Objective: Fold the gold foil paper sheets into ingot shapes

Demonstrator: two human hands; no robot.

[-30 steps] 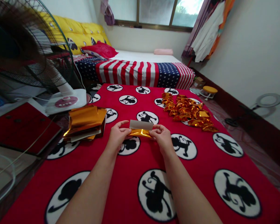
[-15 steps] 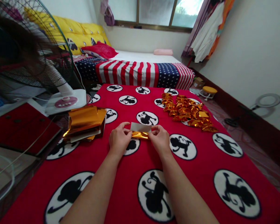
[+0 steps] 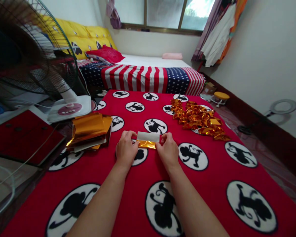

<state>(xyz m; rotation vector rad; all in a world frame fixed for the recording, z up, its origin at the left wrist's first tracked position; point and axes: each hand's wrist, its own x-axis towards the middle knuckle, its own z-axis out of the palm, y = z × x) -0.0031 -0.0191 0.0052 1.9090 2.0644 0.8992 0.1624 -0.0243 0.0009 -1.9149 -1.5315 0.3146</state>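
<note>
A small sheet of gold foil paper (image 3: 148, 136) lies between my hands, its near edge folded up into a shiny gold strip and its pale grey back showing beyond. My left hand (image 3: 126, 148) pinches the left end of the fold with thumb and curled fingers. At the right end, my right hand (image 3: 168, 149) grips the fold the same way. To the left lies a stack of gold foil sheets (image 3: 90, 128), some with pale undersides showing. Several folded gold foil pieces (image 3: 196, 117) sit in rows at the far right of the red monkey-print cloth (image 3: 135, 204).
A fan (image 3: 69, 105) with a white base stands at the left, beside a red panel (image 3: 24, 135) and a loose cable. Beyond the cloth is a bed with a stars-and-stripes cover (image 3: 138, 77). A yellow stool (image 3: 221, 95) stands on the floor at the right.
Both hands have shifted very slightly toward me with the paper, and the fingertips have lifted a little off its far part. More of the grey back shows. The stack and folded pieces stay put.
</note>
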